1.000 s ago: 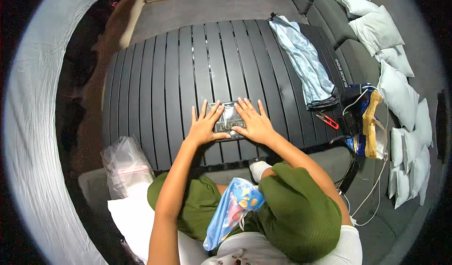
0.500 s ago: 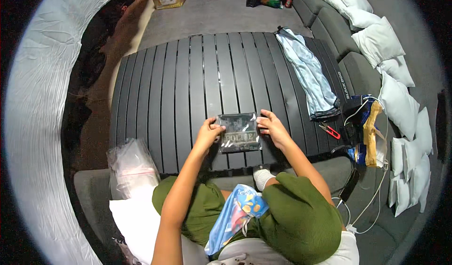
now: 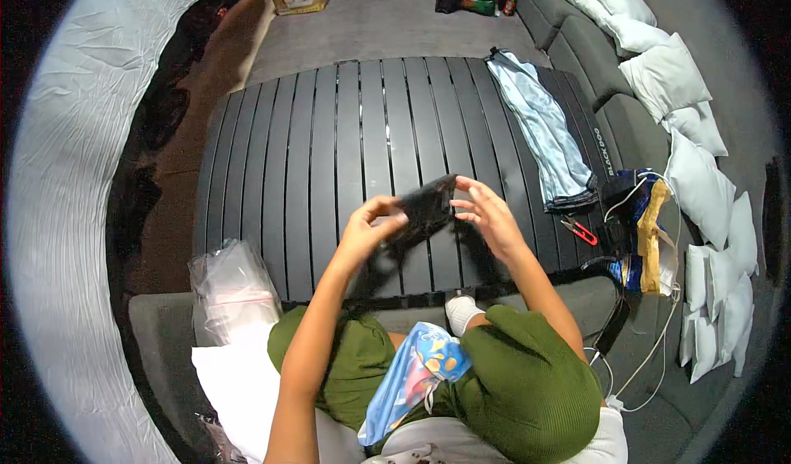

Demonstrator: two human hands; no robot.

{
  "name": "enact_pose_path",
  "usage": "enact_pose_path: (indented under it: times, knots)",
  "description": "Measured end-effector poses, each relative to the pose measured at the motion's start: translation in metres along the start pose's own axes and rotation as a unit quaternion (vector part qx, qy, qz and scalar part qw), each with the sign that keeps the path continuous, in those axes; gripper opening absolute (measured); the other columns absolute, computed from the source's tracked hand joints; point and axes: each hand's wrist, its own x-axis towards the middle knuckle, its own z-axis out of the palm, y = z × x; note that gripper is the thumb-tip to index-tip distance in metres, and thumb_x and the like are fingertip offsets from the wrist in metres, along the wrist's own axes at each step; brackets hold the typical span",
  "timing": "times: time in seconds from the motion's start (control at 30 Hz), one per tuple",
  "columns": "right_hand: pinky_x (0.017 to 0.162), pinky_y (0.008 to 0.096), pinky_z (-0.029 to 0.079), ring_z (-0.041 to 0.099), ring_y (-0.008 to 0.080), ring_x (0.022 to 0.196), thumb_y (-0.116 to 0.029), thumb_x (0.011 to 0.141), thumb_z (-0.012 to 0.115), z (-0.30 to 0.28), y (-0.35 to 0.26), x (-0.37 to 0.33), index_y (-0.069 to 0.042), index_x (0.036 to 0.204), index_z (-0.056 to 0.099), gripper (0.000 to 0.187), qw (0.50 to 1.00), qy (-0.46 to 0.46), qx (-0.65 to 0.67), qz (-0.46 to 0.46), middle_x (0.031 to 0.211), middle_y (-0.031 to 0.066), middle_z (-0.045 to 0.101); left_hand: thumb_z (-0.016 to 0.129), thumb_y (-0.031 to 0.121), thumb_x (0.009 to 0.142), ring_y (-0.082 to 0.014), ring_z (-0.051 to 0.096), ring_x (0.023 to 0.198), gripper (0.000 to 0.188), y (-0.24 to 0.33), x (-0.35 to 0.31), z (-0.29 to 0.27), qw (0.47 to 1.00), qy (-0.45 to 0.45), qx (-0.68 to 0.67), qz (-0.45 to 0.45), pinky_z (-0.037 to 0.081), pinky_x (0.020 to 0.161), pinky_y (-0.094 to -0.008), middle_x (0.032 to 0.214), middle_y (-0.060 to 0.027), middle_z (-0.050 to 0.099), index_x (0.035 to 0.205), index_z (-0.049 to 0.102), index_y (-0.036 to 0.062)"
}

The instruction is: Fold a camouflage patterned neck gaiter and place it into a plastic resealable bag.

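Note:
A dark, flat square packet in clear plastic [image 3: 428, 207] is lifted and tilted above the slatted black table [image 3: 329, 147]. My left hand [image 3: 371, 227] pinches its left edge between thumb and fingers, partly smeared by motion. At the packet's right edge is my right hand [image 3: 492, 221], its fingers stretched and apart, the fingertips at or very near the upper corner. Whether they touch it I cannot tell. The face turned toward me looks plain black, slightly blurred.
Folded light-blue cloth [image 3: 544, 134] lies on the table's right side, with red-handled snips [image 3: 579, 230] below it. Clear plastic bags [image 3: 235, 291] rest at the near left. White pillows [image 3: 663, 72] line the grey sofa. A blue-and-yellow bag [image 3: 653, 233] and white cables sit at the right.
The packet, earlier lying face up with both hands at its sides, is now raised and tilted. My left hand has shifted right with it, and the right hand's fingers have spread.

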Motion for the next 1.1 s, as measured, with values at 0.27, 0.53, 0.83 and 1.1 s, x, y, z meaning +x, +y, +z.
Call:
enact_pose_path:
  times: [0.27,0.53,0.83,1.1]
  knots:
    - [0.085,0.0270,0.040,0.053,0.0150,0.099,-0.026,0.089,0.049,-0.058,0.022,-0.003,-0.005,0.115,0.052,0.033,0.971,0.188,-0.147,0.007,0.113,0.0063,0.053,0.053,0.015,0.087,-0.0113,0.056,0.091,0.021,-0.006,-0.003,-0.009,0.997,-0.056,0.052,0.011,0.044,0.081,-0.0253,0.099,-0.0047,0.062,0.102,0.061,0.0024]
    - [0.099,0.0397,0.032,0.041,0.0343,0.117,-0.017,0.082,0.054,-0.011,0.053,-0.014,-0.003,0.116,0.050,0.037,0.785,-0.034,-0.565,-0.253,0.123,0.0180,0.046,0.057,0.019,0.083,-0.0167,0.061,0.073,0.029,-0.064,0.007,0.002,0.964,0.083,0.251,-0.001,0.050,0.064,-0.0283,0.089,-0.0111,0.063,0.104,0.057,-0.0013]
    - [0.090,0.0412,0.034,0.045,0.0296,0.102,-0.024,0.079,0.057,0.004,0.056,-0.028,-0.009,0.111,0.055,0.035,0.728,-0.031,-0.636,-0.254,0.113,0.0133,0.049,0.055,0.006,0.079,-0.0329,0.050,0.105,0.033,-0.077,0.009,0.027,0.915,0.115,0.353,0.161,0.039,0.091,-0.0362,0.111,-0.0182,0.054,0.111,0.052,-0.0009]
    - [0.089,0.0403,0.036,0.046,0.0285,0.100,-0.018,0.076,0.061,-0.003,0.053,-0.017,-0.006,0.100,0.056,0.027,0.750,-0.034,-0.583,-0.310,0.100,0.0096,0.052,0.054,0.005,0.077,-0.0317,0.054,0.094,0.019,-0.064,0.012,0.011,0.897,0.058,0.398,0.184,0.043,0.082,-0.0372,0.099,-0.0146,0.058,0.095,0.059,0.0019]
